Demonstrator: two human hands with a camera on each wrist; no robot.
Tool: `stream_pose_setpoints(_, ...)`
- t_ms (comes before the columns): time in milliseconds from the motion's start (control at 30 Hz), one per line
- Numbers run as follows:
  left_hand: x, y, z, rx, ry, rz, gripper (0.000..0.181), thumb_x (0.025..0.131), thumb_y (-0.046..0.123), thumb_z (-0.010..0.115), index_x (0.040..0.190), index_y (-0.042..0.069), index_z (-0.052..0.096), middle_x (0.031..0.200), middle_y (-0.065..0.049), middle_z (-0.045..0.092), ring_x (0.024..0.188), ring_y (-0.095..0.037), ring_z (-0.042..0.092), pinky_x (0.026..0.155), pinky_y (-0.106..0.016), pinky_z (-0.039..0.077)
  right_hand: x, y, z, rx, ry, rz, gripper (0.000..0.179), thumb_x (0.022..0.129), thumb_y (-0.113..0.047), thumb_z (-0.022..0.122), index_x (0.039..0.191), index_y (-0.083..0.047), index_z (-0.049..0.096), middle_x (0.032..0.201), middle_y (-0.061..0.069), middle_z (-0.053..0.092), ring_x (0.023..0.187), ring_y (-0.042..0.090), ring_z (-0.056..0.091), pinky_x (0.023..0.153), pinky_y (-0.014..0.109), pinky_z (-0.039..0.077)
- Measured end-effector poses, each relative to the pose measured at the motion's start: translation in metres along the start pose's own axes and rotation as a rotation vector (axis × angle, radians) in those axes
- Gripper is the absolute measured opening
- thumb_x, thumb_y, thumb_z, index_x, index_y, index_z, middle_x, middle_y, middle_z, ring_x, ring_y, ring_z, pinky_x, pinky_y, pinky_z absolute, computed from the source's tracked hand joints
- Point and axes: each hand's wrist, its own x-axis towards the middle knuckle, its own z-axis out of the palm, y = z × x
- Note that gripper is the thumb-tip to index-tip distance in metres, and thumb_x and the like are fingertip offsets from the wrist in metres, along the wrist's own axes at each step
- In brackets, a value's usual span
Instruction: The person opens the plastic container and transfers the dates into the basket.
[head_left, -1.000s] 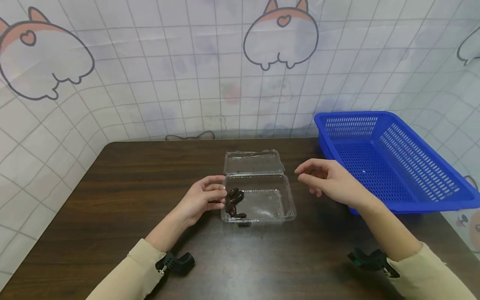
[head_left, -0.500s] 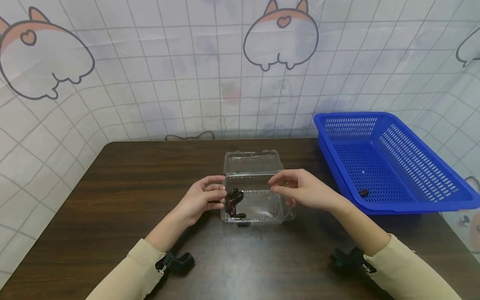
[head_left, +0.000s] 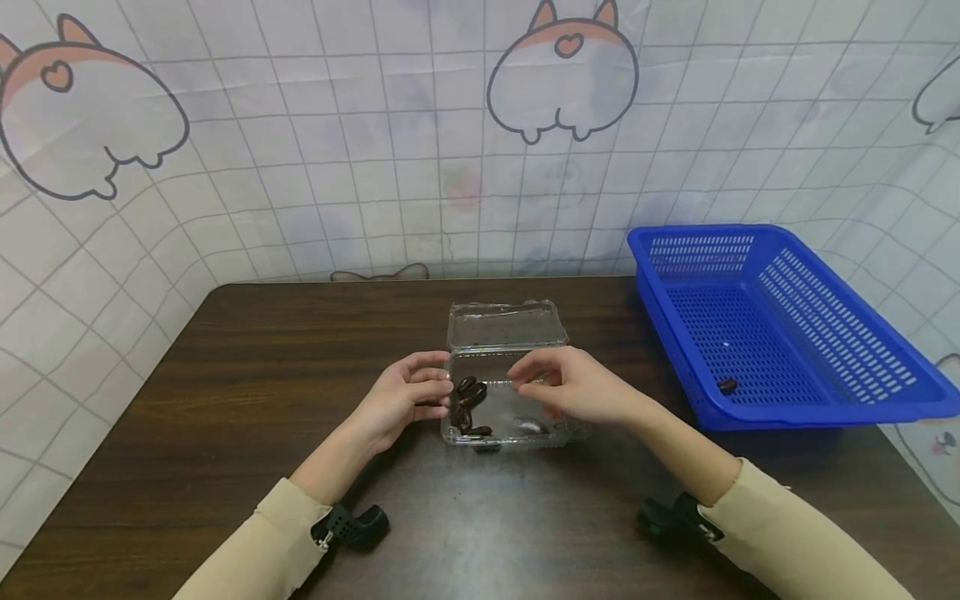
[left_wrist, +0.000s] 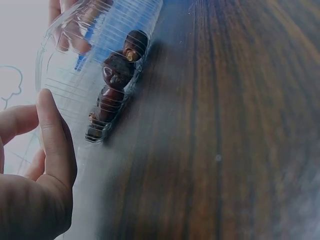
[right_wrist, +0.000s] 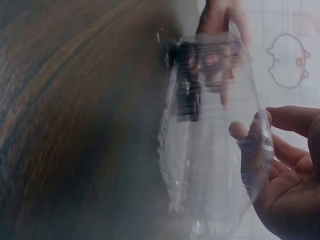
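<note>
A clear plastic clamshell box (head_left: 517, 408) sits on the table with its lid (head_left: 507, 325) folded back. Several dark brown dates (head_left: 468, 404) lie inside along its left side, seen through the plastic in the left wrist view as a row of dates (left_wrist: 117, 70). My left hand (head_left: 405, 396) touches the box's left side with its fingertips. Over the right half of the box hovers my right hand (head_left: 573, 383), fingers loosely bent, thumb and index finger apart. In the right wrist view nothing shows between the fingers (right_wrist: 295, 120), partly seen through the plastic.
A blue perforated basket (head_left: 678, 358) stands at the back right of the dark wooden table (head_left: 300, 333). One date (head_left: 727, 386) lies at the basket's near left. Behind the table hangs a white gridded curtain (head_left: 405, 167).
My right hand has moved left from beside the basket to over the box. A date has come into view in the basket. My left hand has stayed put.
</note>
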Motion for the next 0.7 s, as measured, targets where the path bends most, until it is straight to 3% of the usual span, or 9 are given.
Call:
stream_pose_setpoints(367,0.001,-0.002,0.0,0.007,0.005,0.0,0.053,0.098,-0.002,0.066,0.147,0.0,0.045,0.102,-0.005,0.062,0.077,-0.017,0.067,0.07,-0.03,0.061,0.016,0.004,0.012,-0.043,-0.055,0.011,0.037,0.102,-0.013,0.063,0.136,-0.001,0.06,0.122,0.017,0.069,0.06,0.022,0.065,0.057,0.041,0.058)
stream_pose_setpoints(700,0.001,0.002,0.0,-0.002,-0.003,-0.009,0.053,0.099,-0.002,0.065,0.147,0.0,0.044,0.102,-0.005,0.062,0.077,-0.016,0.066,0.07,-0.03,0.061,0.027,0.006,0.023,-0.115,-0.008,-0.014,0.034,0.101,-0.012,0.066,0.132,-0.002,0.064,0.123,0.016,0.069,0.056,0.019,0.065,0.054,0.035,0.057)
